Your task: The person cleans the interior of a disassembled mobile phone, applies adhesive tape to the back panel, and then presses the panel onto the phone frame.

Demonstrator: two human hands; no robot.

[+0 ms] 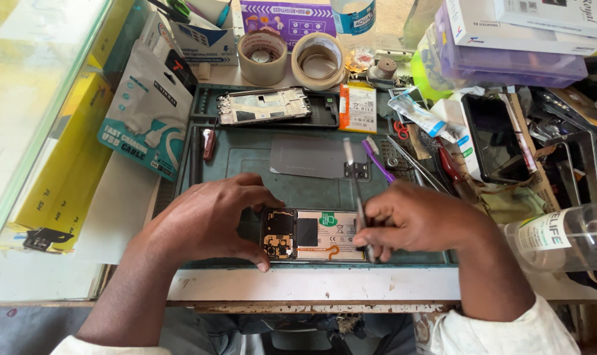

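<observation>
An opened phone [315, 235] lies face down on the dark green work mat [246, 158], its circuit board and battery exposed. My left hand [209, 220] grips the phone's left end, thumb at its near corner. My right hand [413, 220] holds a thin metal tool [356, 190] like a pen, with its tip down on the phone's right end, by the battery. The tool's shaft points away from me over the mat.
A phone frame [264, 106] and a grey back cover [308, 156] lie further back on the mat. Two tape rolls [290, 58], an orange battery [358, 107], tweezers [413, 167], a purple brush [376, 160], boxes and a clear bottle [561, 240] crowd the back and right. A glass panel stands left.
</observation>
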